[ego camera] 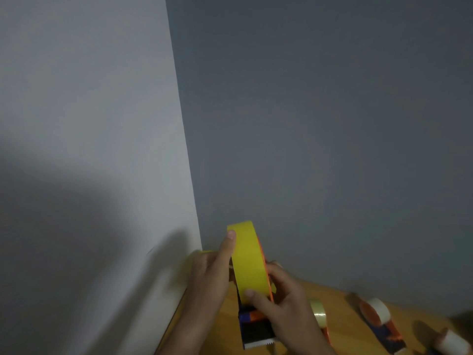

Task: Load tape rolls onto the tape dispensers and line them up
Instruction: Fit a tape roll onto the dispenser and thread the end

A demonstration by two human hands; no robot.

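Both hands are raised together, left hand [213, 272] and right hand [279, 301] in curled grip.

A plain indoor room, likely a home or office corner: bare grey walls [320, 124] meet at a corner above a wooden table [340, 303] pushed against them.

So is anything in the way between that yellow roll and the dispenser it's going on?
Nothing visible blocks it. The yellow tape roll already sits right at the top of the dispenser, held by the left hand and right hand. Whether it is fully seated on the hub is hidden.
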